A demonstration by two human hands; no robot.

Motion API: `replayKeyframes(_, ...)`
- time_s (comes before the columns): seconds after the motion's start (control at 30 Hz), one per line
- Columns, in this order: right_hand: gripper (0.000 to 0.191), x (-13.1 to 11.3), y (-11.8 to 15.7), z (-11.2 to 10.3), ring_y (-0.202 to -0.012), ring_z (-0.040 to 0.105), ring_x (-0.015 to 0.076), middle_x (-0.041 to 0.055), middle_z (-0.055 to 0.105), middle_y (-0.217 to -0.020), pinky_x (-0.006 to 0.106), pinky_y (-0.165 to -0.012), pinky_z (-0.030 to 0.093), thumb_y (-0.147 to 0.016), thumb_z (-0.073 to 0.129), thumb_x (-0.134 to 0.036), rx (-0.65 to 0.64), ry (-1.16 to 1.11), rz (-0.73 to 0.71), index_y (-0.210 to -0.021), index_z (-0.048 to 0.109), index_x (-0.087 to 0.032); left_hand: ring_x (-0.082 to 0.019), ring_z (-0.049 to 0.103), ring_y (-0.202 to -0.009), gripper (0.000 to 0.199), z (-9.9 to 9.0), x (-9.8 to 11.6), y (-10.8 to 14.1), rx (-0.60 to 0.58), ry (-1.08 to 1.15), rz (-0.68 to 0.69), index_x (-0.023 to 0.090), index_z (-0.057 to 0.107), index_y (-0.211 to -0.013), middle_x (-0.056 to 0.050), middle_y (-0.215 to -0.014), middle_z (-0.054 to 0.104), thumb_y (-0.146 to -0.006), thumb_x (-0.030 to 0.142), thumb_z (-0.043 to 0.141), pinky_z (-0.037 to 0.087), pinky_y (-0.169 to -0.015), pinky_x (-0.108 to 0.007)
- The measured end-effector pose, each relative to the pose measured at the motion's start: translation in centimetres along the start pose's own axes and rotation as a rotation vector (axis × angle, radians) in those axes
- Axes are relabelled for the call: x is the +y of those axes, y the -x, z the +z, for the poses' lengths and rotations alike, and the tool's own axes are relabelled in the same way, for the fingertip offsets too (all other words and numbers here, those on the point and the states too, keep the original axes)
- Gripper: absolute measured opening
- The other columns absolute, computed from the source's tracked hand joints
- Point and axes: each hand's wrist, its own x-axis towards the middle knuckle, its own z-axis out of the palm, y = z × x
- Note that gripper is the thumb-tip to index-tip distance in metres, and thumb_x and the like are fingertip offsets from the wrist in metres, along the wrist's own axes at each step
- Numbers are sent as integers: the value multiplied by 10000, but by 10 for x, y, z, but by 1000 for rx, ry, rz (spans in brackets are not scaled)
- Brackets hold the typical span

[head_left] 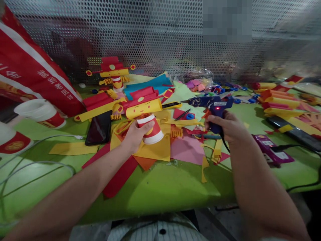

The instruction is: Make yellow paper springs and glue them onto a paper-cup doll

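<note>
Light falls from above, bright and even on the green surface (163,190), with a pale sheen on it at 6 o'clock. Soft shadows lie under both forearms and beneath the paper scraps. The perforated metal screen (150,33) at 12 o'clock is dim and hazy, and a blocky pixelated patch sits at 1 o'clock. The wide lens bends the edges, stretching the arms at 7 and 5 o'clock. The glue gun's red lamp (217,108) glows sharply; the far clutter is soft.

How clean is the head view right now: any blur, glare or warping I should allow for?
Head view: wide-angle warping bows the green table edge; a pixelated block sits on the perforated metal screen; background soft. The left hand on the red-and-white paper-cup figure and the right hand on the blue glue gun are evenly lit, no glare.
</note>
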Motion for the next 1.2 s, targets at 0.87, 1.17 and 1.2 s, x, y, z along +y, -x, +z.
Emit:
replayKeyframes(0.87, 409, 18, 15, 38, -379, 418, 89, -23, 489, -417, 236, -383, 333, -693, 628, -576, -387, 138, -201, -611, 525, -189, -236, 657, -849, 400, -1, 4, 3, -31, 65, -37, 187, 655, -829, -43, -874, 711, -495, 342, 812, 520, -822, -410)
replayKeyframes(1.17, 478, 26, 12, 36, -381, 421, 87, -4, 499, -428, 238, -379, 317, -710, 568, -631, -367, 265, -211, -579, 517, -174, -199, 660, -777, 415, 1, 3, 4, -58, 98, -26, 167, 671, -820, -39, -837, 716, -475, 329, 835, 523, -766, -344)
replayKeyframes(1.2, 477, 26, 12, 36, -382, 420, 86, -4, 497, -431, 238, -380, 318, -713, 567, -628, -373, 265, -216, -578, 517, -174, -200, 660, -776, 417, 1, 3, 4, -62, 97, -23, 167, 674, -826, -40, -835, 716, -477, 330, 834, 523, -764, -343)
